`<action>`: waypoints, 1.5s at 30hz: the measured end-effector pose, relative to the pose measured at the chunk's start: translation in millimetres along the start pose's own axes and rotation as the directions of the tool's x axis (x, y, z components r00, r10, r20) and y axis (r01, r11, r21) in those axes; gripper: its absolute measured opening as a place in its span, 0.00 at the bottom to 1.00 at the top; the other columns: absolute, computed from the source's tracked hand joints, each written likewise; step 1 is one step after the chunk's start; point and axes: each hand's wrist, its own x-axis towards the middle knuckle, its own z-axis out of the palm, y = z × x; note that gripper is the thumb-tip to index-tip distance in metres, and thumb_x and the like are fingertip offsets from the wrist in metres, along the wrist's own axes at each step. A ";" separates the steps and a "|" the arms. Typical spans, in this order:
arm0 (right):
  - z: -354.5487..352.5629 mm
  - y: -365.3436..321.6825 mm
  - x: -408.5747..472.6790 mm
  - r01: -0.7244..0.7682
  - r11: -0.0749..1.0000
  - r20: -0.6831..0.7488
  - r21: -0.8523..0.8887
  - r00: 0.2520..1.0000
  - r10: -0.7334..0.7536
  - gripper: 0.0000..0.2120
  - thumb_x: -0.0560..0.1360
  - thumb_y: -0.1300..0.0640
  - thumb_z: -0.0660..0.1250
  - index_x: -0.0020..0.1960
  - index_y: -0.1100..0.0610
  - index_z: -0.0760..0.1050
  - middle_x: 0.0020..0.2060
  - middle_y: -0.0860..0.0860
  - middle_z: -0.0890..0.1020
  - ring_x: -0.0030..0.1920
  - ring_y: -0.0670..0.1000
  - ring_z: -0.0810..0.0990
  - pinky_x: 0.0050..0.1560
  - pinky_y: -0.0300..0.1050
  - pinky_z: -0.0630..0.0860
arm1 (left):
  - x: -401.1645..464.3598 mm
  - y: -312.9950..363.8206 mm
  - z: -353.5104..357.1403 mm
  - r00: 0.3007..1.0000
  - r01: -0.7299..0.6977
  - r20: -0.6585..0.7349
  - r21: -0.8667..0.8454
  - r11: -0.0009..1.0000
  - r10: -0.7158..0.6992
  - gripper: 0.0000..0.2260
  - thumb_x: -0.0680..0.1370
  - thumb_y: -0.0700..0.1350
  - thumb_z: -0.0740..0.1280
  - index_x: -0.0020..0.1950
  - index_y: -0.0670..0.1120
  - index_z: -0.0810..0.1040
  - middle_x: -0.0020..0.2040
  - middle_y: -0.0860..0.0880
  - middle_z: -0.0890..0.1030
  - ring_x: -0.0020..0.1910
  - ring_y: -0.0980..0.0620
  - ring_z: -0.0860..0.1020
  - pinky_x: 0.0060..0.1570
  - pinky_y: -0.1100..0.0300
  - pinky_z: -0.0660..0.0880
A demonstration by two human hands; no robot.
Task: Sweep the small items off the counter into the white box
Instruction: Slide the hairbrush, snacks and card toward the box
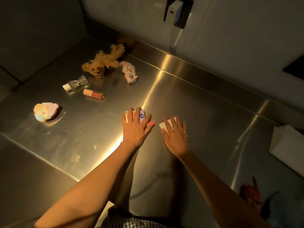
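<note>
Small items lie scattered on steel counter [189, 104]; left hand [135, 129] flat, fingers spread, on printed packet [142, 116]; right hand [175, 137] likewise on white card [162, 125]. Sweep starting; next, drag both toward white box [286, 143] at right edge

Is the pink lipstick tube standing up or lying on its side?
Lying on its side. The lipstick tube rests lengthwise on the steel counter, near the clear bottle, apart from both hands.

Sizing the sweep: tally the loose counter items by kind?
Soft toys/cloth: 2, brown plush, pink-white bundle
Tubes/bottles: 2, clear bottle, pink tube
Pastel figure: 1
Under hands: 3, printed pack, pink piece, white card
Total: 8
</note>
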 end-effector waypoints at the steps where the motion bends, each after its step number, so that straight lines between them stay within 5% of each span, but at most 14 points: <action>1: 1.1 4.0 -6.9 -0.016 1.000 0.001 0.007 1.000 0.016 0.26 0.81 0.43 0.47 0.77 0.47 0.49 0.77 0.53 0.53 0.77 0.57 0.48 0.73 0.59 0.43 | -3.7 4.2 1.0 1.000 -0.021 0.001 0.000 1.000 0.021 0.20 0.81 0.64 0.49 0.65 0.58 0.71 0.69 0.45 0.68 0.69 0.39 0.62 0.63 0.40 0.63; 20: 23.9 89.3 -132.0 -0.301 0.953 -0.050 0.024 0.952 0.302 0.27 0.79 0.41 0.42 0.76 0.48 0.54 0.76 0.53 0.57 0.76 0.56 0.51 0.71 0.57 0.36 | -65.0 125.1 17.8 0.937 -0.337 0.080 -0.039 0.941 0.339 0.22 0.80 0.64 0.49 0.68 0.57 0.70 0.73 0.44 0.66 0.73 0.38 0.59 0.66 0.37 0.59; 29: 35.1 105.3 -211.3 -0.357 0.923 -0.125 0.143 0.919 0.374 0.25 0.80 0.44 0.46 0.72 0.52 0.66 0.72 0.57 0.67 0.73 0.60 0.61 0.71 0.61 0.43 | -114.8 176.7 20.0 0.865 -0.478 0.138 -0.062 0.876 0.482 0.25 0.80 0.65 0.46 0.70 0.56 0.68 0.73 0.44 0.65 0.73 0.37 0.58 0.67 0.36 0.59; 33: 45.3 110.9 -246.9 -0.389 0.904 -0.054 0.178 0.913 0.404 0.30 0.79 0.41 0.37 0.75 0.52 0.61 0.75 0.57 0.60 0.75 0.59 0.54 0.73 0.64 0.49 | -141.5 197.7 21.8 0.836 -0.525 0.141 -0.074 0.848 0.530 0.24 0.80 0.65 0.48 0.69 0.55 0.69 0.73 0.44 0.65 0.73 0.37 0.59 0.67 0.36 0.59; 40: 51.8 126.6 -286.6 -0.413 0.910 -0.068 0.008 0.908 0.413 0.27 0.79 0.45 0.46 0.74 0.55 0.60 0.74 0.59 0.61 0.75 0.60 0.55 0.73 0.60 0.42 | -173.2 227.9 27.6 0.780 -0.610 0.104 -0.098 0.787 0.617 0.25 0.79 0.64 0.49 0.69 0.53 0.71 0.71 0.41 0.68 0.71 0.35 0.62 0.65 0.35 0.62; 45: 39.8 139.1 -297.3 -0.495 0.869 -0.067 0.002 0.867 0.494 0.34 0.75 0.41 0.31 0.77 0.51 0.51 0.77 0.55 0.49 0.76 0.56 0.41 0.68 0.54 0.25 | -181.9 239.1 29.5 0.716 -0.678 0.128 -0.106 0.727 0.687 0.25 0.79 0.64 0.48 0.71 0.54 0.67 0.72 0.41 0.66 0.71 0.35 0.61 0.65 0.35 0.61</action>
